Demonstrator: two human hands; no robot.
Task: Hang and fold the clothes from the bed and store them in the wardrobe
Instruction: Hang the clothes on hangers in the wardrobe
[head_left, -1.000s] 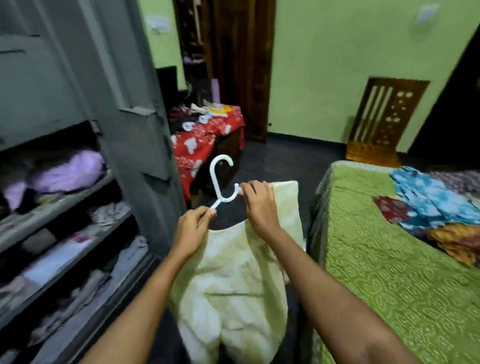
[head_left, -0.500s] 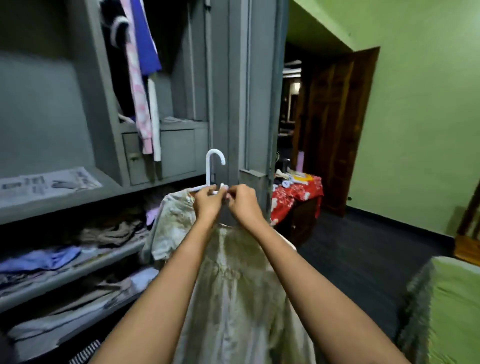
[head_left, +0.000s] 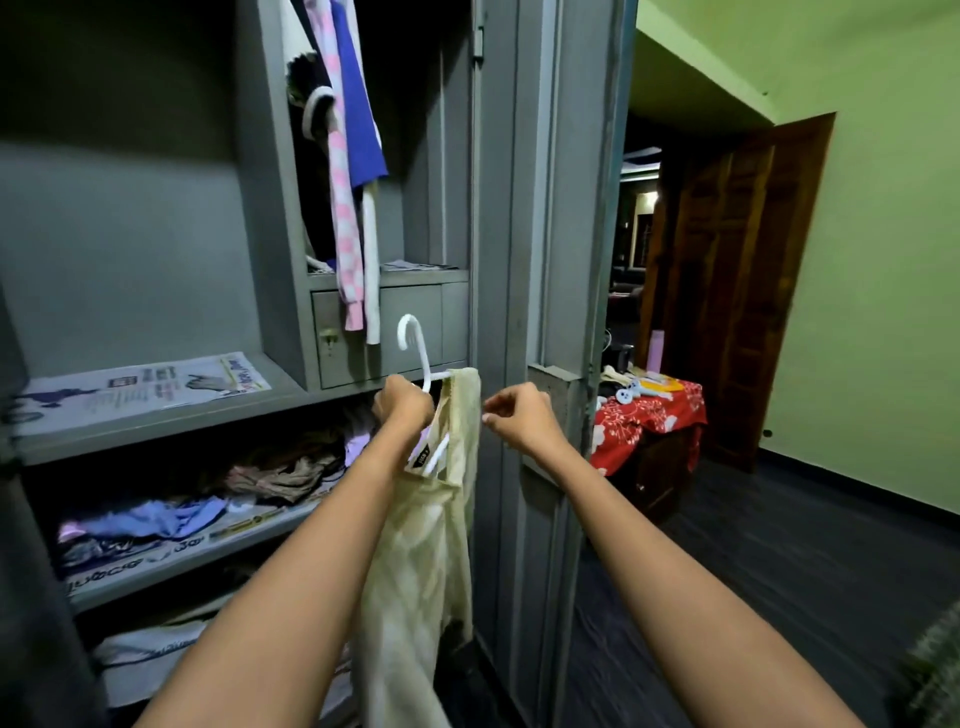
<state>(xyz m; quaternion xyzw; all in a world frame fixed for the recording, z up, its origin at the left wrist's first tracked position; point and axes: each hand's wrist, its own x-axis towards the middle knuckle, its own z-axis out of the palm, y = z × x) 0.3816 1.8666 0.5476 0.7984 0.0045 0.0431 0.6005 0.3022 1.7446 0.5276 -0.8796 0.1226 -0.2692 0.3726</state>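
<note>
Okay, pale yellow garment (head_left: 421, 571) hangs on a white plastic hanger (head_left: 415, 348), held up in front of the open wardrobe (head_left: 519, 208), level with the shelf edge below the drawer (head_left: 405, 327). Hanger hook points up and is not on any rail. Garment hangs edge-on to the camera, with a dark label (head_left: 420, 457) showing at the neck.

Left hand (head_left: 402, 413) grips the hanger just below the hook, fingers curled round it. Right hand (head_left: 522, 421) is just beside the garment's top right edge, with curled fingers and thumb and forefinger close together. Cannot tell if it pinches the fabric or only sits next to it.

Above the hanger, pink-check, blue and white clothes (head_left: 348, 156) hang in the upper right compartment. A newspaper sheet (head_left: 140, 387) lies flat on the wide shelf to the left. Shelves below carry folded clothes (head_left: 280, 467) on more newspaper lining, with purple and brownish pieces visible.

Right of the wardrobe stands a small table with a red floral cloth (head_left: 649, 421) and small items on top. Behind it are an open wooden door (head_left: 727, 291) and a green wall (head_left: 883, 260). The floor is dark.
</note>
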